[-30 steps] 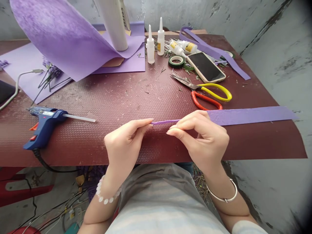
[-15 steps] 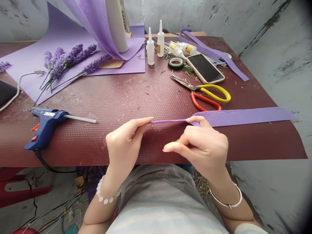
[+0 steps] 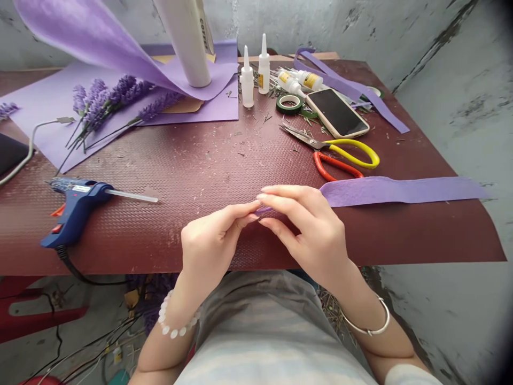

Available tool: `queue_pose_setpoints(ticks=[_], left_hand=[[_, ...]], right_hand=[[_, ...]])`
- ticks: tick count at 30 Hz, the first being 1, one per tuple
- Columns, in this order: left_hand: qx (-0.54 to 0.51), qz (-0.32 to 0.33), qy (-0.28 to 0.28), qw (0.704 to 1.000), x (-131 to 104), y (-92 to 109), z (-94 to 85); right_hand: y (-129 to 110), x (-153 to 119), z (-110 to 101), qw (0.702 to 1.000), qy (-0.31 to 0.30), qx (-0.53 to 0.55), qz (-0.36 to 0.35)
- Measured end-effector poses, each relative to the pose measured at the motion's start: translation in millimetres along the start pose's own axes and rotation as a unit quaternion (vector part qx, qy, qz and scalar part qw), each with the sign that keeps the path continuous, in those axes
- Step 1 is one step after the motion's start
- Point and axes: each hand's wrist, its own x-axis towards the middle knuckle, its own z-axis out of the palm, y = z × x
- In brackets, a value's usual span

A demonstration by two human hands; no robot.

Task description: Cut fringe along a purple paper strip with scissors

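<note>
"Materials?"
"One purple strip, matte, flat and slightly wavy, thin as cord between the fingertips; its broad part lay at the right of the pebbled maroon tabletop."
"Hands?"
"Left hand: thumb and forefinger pinched on the cord-like end. Right hand: arched, thumb parted narrowly from the fingers."
"Edges, room?"
"The tabletop's front edge passed beneath both wrists. Scissors lay just behind the strip; maroon surface stretched from the left hand to a blue glue gun."
</note>
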Motion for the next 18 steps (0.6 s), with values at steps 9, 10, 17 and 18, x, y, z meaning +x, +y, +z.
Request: queue_pose_setpoints(ticks=[9, 10, 17, 18], left_hand=[[-0.041, -0.022, 0.005, 0.999, -3.8, -1.4, 2.0], [-0.055, -0.03, 0.002, 0.998, -4.4, -1.6, 1.8], [-0.036, 0.05, 0.0, 0.998, -2.9, 3.1, 0.1], [-0.024, 0.047, 0.016, 0.998, -3.2, 3.8, 0.3]], right_hand=[[-0.2, 0.5, 7.7, 0.998, 0.027, -0.051, -0.016], [-0.4, 0.4, 6.8, 0.998, 0.028, -0.05, -0.014], [-1.6, -2.2, 5.5, 0.999, 0.029, -0.031, -0.01], [-1.8, -2.6, 6.2, 0.999, 0.027, -0.026, -0.011]])
